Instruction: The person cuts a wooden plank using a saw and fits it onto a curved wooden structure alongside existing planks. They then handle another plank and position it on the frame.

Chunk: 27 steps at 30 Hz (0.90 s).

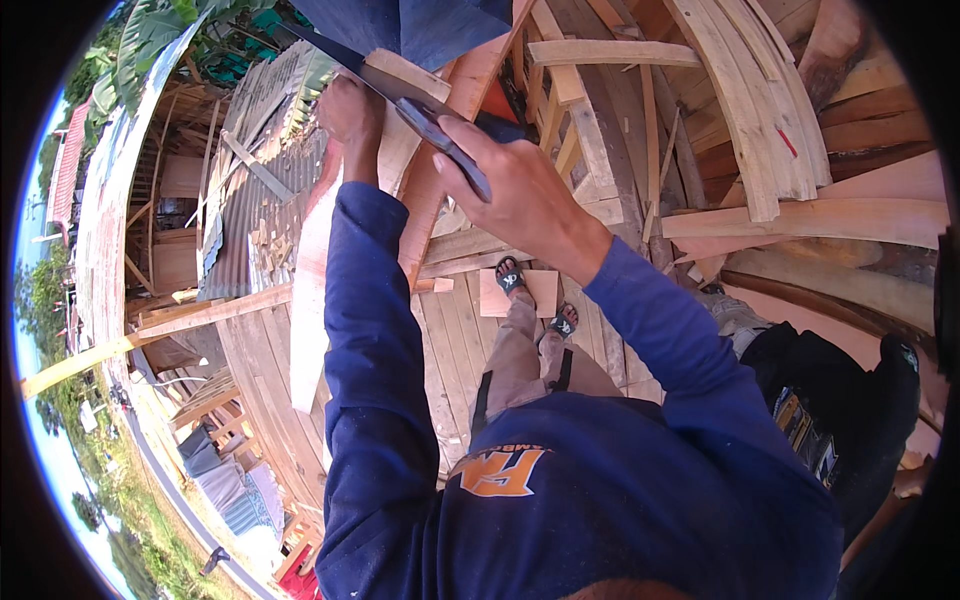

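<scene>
My right hand (530, 195) is wrapped round the dark handle of a handsaw (385, 85). Its blade points up and to the left, passing close above my left hand (350, 112). A short pale piece of wood (408, 74) lies along the far side of the blade; whether the teeth touch it cannot be told. My left hand is closed near the edge of a long board (312, 300), its fingertips partly hidden, so what it grips does not show. Behind the saw is a dark blue sheet (440, 30).
I stand on a plank floor (450, 350). Stacked timber (750, 110) and framing crowd the right. A person in black (830, 390) is close at my right side. On the left, a wooden rail (200, 325) crosses before a corrugated metal roof (260, 130), with a road below.
</scene>
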Available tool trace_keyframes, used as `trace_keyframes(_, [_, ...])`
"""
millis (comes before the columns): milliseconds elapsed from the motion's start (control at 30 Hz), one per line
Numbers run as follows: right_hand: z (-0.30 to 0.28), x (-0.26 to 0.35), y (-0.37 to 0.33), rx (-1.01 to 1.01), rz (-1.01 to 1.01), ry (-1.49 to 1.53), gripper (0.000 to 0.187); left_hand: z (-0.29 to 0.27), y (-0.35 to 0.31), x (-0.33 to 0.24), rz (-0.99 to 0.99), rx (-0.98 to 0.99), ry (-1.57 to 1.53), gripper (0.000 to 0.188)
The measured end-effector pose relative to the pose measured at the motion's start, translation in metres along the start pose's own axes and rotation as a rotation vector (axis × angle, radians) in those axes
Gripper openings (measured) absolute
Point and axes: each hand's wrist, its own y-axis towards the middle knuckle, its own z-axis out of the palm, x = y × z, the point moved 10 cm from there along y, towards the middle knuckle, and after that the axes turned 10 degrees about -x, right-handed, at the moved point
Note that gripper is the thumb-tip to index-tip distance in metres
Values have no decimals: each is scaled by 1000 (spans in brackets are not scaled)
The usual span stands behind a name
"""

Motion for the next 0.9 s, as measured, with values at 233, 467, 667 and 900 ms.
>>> trace_keyframes(233, [-105,24,-141,21,-68,-137,46,-1,-9,15,-95,-10,45,56])
trace_keyframes(467, [11,-2,18,29,15,-95,30,10,14,16,21,6,58,57])
trace_keyframes(667, [-60,6,-111,41,7,-98,44,15,-3,24,-23,11,30,57])
trace_keyframes(900, [-61,-12,-101,-50,-65,-52,42,9,-3,26,-87,39,14,56])
